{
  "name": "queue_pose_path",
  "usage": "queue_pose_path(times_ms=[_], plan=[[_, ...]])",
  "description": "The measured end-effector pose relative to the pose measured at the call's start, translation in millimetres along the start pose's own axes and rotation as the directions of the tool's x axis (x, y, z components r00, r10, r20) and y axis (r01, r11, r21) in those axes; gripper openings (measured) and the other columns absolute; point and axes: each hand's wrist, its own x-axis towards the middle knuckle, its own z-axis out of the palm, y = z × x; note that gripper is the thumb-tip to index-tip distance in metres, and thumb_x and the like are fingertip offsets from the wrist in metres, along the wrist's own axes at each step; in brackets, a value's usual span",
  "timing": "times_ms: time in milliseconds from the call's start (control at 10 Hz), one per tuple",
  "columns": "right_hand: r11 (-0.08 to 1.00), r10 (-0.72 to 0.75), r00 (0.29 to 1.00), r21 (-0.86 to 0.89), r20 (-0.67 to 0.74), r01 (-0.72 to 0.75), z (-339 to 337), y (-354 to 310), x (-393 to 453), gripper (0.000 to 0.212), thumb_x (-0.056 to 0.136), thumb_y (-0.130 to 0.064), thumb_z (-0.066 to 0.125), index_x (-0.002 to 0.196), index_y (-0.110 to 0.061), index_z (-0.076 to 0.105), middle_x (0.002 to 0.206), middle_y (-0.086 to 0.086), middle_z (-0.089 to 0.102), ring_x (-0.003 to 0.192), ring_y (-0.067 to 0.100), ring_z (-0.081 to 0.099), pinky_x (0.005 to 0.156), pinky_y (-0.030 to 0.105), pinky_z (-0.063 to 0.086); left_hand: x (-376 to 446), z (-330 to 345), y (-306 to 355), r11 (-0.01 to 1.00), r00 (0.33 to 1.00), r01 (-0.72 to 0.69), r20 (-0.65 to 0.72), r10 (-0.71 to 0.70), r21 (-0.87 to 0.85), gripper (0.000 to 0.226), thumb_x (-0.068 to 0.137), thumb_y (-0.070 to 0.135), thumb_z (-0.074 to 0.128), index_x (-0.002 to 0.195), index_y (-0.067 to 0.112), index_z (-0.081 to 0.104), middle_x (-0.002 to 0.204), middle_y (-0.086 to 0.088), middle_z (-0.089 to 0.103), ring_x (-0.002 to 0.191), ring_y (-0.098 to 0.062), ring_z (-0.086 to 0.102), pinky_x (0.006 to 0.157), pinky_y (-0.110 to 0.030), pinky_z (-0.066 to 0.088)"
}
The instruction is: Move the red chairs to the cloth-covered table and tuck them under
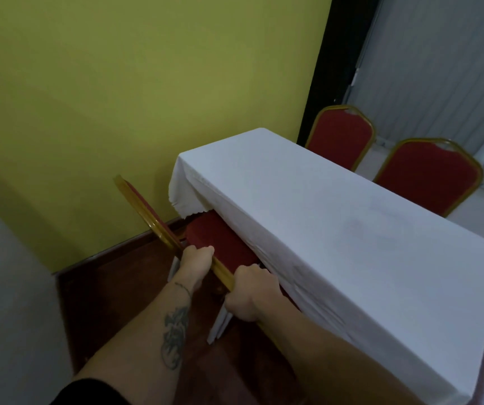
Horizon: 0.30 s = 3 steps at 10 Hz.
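A red chair [217, 241] with a gold frame stands at the near long side of the white cloth-covered table [337, 235]. Its seat is partly under the hanging cloth. My left hand [195, 263] and my right hand [249, 293] both grip the gold top rail of its backrest. On the far side of the table stand two more red chairs, one at the back [341, 138] and one to the right [427, 175], with only their backrests showing above the tabletop.
A yellow-green wall [118, 112] rises close behind the held chair, with a dark wooden floor strip [112, 287] below it. Grey vertical blinds [445, 68] hang behind the far chairs. White chair legs [220, 325] show under my right hand.
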Motion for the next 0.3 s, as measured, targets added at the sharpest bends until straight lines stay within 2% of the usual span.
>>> queue_pose_path(times_ms=[100,200,300], plan=[[1.000,0.020,1.000,-0.012,-0.007,-0.020,-1.2,-3.6,6.4,0.022,0.079,-0.037,0.063,0.081,-0.020,0.050,0.090,0.003,0.057,0.083,0.026,0.060,0.069,0.036,0.048,20.9,-3.1,-4.8,0.998,1.000,-0.010,0.002,0.010,0.054,0.072,0.080,0.036,0.058,0.144,0.003,0.047,0.134,-0.015,0.060,0.116,-0.034,0.059,0.102,-0.046,0.048],[1.000,0.021,1.000,-0.010,0.010,-0.021,0.6,-0.5,5.1,0.035,0.083,-0.052,0.063,0.091,-0.018,0.058,0.096,0.004,0.063,0.087,0.026,0.063,0.078,0.040,0.055,-0.8,-7.0,7.8,0.968,0.998,-0.058,0.001,0.060,0.245,0.048,0.089,0.030,0.054,0.127,0.001,0.061,0.114,-0.013,0.066,0.096,-0.030,0.063,0.080,-0.037,0.050],[0.995,0.037,0.998,0.086,0.055,-0.042,-3.2,11.3,1.5,0.067,0.080,-0.075,0.056,0.113,-0.018,0.064,0.107,0.002,0.065,0.094,0.023,0.063,0.084,0.039,0.054,-14.8,-12.0,19.1,0.921,0.996,-0.074,-0.019,0.088,0.383,0.045,0.085,0.023,0.049,0.122,0.000,0.063,0.108,-0.016,0.067,0.079,-0.027,0.060,0.059,-0.032,0.041]])
